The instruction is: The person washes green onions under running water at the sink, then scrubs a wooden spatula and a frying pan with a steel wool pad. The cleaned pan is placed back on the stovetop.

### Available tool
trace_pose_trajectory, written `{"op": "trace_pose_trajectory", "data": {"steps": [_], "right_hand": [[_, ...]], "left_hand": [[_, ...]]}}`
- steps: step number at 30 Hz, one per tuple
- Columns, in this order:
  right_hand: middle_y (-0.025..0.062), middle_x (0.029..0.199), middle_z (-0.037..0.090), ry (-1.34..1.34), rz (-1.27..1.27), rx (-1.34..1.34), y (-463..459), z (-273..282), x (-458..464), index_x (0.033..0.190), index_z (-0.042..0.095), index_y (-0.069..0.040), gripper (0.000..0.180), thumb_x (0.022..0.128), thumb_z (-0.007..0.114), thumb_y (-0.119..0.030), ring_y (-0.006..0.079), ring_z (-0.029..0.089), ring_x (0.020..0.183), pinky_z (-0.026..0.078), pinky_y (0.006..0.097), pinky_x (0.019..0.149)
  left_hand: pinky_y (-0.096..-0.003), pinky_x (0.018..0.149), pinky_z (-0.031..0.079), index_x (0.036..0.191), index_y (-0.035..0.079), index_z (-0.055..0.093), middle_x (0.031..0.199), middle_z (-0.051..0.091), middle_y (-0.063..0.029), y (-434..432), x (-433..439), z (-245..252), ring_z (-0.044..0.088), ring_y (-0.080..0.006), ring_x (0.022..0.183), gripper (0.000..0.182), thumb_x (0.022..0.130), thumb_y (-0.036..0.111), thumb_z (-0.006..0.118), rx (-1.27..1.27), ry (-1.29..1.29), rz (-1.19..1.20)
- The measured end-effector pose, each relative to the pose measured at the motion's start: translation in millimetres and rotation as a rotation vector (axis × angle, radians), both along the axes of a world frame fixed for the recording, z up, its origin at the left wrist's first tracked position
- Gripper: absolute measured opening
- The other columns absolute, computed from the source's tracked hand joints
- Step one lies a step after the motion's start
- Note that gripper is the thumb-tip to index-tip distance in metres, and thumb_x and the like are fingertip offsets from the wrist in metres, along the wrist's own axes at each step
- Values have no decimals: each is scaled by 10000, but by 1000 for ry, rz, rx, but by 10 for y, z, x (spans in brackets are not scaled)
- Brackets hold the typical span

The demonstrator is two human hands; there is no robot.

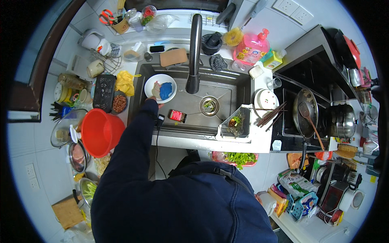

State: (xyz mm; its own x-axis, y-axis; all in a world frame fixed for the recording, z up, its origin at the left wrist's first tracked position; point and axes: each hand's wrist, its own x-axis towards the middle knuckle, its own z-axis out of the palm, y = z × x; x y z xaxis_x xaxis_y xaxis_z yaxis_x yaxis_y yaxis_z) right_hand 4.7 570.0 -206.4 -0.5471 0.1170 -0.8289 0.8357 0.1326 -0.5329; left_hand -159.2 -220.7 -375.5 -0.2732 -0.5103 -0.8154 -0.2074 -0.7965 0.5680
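My left hand (156, 101) is at the near edge of white bowls (149, 85) in the left part of the sink, mostly hidden by its dark sleeve; whether it grips them cannot be told. A blue cloth (166, 90) and a beige cloth (156, 90) lie in the top bowl. A small jar with a red label (177, 116) lies on its side in the sink, right of a black plug-like device (160, 120) on a cable. The black faucet (194, 54) reaches over the basin. My right hand is out of view.
A red plastic basin (102, 132) stands left of my arm. A corner strainer (235, 123) with scraps sits at the sink's near right. Beyond it are chopsticks (271, 114) on stacked dishes, and a wok (305, 113) on the stove. A pink soap bottle (251, 48) stands behind the sink.
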Motion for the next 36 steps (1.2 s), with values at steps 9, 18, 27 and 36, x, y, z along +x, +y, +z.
{"op": "trace_pose_trajectory", "data": {"steps": [9, 18, 27, 36], "right_hand": [[75, 1023, 675, 165, -202, -75, -123, 120, 295, 1182, 607, -25, 342, 945, 610, -271, 189, 636, 958, 502, 328, 857], [105, 1085, 648, -112, -95, 71, -377, 403, -81, 1219, 530, -54, 368, 954, 581, -303, 223, 635, 963, 518, 364, 793], [106, 1023, 663, 394, 361, 212, -1005, 277, -2408, 1163, 570, 0, 389, 939, 584, -319, 171, 628, 868, 510, 307, 743], [271, 1330, 484, 288, 136, 974, -2184, -161, -4375, 1281, 508, 83, 1059, 673, 575, -781, 422, 375, 1303, 301, 452, 1086]], "left_hand": [[-521, 869, 557, 1340, 32, 422, 1249, 543, -208, -56, 134, -375, 584, -366, 1094, 371, 1003, 184, 394, -39, 225, 14], [-546, 910, 519, 1394, 65, 389, 1345, 510, -156, -347, 55, -670, 539, -382, 1175, 452, 944, 97, 371, -3, 209, -36], [-373, 552, 494, 1268, 85, 488, 1104, 618, -111, -321, 87, -296, 604, -271, 783, 421, 898, 272, 417, -108, 124, -308], [-321, 603, 455, 1117, 52, 577, 1046, 609, -73, 133, 413, 24, 548, -192, 799, 285, 891, 222, 546, -701, -100, -271]]}}
